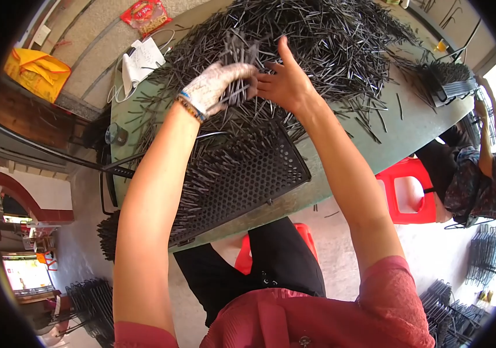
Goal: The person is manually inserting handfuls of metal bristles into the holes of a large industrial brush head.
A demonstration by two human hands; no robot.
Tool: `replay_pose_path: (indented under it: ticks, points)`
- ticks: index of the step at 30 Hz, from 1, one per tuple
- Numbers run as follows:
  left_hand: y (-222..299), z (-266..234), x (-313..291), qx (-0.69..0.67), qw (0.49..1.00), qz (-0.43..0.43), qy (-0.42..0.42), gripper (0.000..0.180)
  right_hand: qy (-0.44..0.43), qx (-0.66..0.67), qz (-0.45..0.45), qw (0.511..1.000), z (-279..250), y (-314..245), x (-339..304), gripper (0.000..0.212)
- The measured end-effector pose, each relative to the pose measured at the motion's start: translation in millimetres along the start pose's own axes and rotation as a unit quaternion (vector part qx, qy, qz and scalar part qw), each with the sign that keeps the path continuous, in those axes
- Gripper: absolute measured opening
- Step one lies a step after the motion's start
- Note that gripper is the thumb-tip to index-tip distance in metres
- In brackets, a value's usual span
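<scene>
My left hand (pixel 212 87), in a white knit glove with a beaded bracelet at the wrist, is closed round a loose bundle of thin black rods (pixel 237 51), blurred by motion. Bare, with its thumb raised and fingers stretched toward that bundle, my right hand (pixel 290 84) holds nothing I can see. Both hands are above the near side of a big heap of the same rods (pixel 323 40). Nearer to me lies a black perforated rack (pixel 254 174); rods stand in many holes on its left and far side, while bare holes show on its near right part.
The heap covers much of a green table (pixel 433 130). White papers (pixel 142 61) with a cable and a dark cup (pixel 116 134) are at its left. Another filled rack (pixel 448 78) stands at the right, near a seated person (pixel 483 180) and a red stool (pixel 413 191).
</scene>
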State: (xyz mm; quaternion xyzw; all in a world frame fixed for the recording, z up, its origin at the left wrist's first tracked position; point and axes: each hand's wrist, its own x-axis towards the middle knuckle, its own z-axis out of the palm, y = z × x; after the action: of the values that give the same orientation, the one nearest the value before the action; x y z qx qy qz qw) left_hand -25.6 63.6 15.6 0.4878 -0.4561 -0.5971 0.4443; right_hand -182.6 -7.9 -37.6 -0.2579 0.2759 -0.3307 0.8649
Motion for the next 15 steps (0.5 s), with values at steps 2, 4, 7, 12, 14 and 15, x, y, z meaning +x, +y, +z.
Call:
replay_pose_path:
  ticks: [2, 4, 7, 12, 14, 15]
  points:
    - [-3, 9, -8, -0.001, 0.999, -0.017, -0.034, 0.023, -0.04, 0.072, -0.027, 0.996, 9, -7, 15, 0.105]
    - [-6, 17, -11, -0.049, 0.997, -0.053, -0.038, 0.025, -0.108, 0.089, -0.082, 0.987, 8, -13, 39, 0.068]
    - [-2, 11, -13, 0.01, 0.997, -0.064, -0.036, 0.024, 0.021, 0.07, -0.184, 0.98, 18, -18, 56, 0.04]
    - [1, 6, -23, 0.02, 0.997, -0.064, -0.033, 0.02, 0.035, 0.12, -0.231, 0.965, 12, -33, 76, 0.045]
    - [2, 7, -26, 0.037, 0.998, -0.041, -0.031, 0.019, 0.079, 0.192, -0.238, 0.949, -10, -57, 89, 0.043]
    - [4, 7, -30, 0.014, 0.998, -0.054, -0.002, 0.02, 0.102, 0.221, -0.235, 0.941, -16, -66, 90, 0.039]
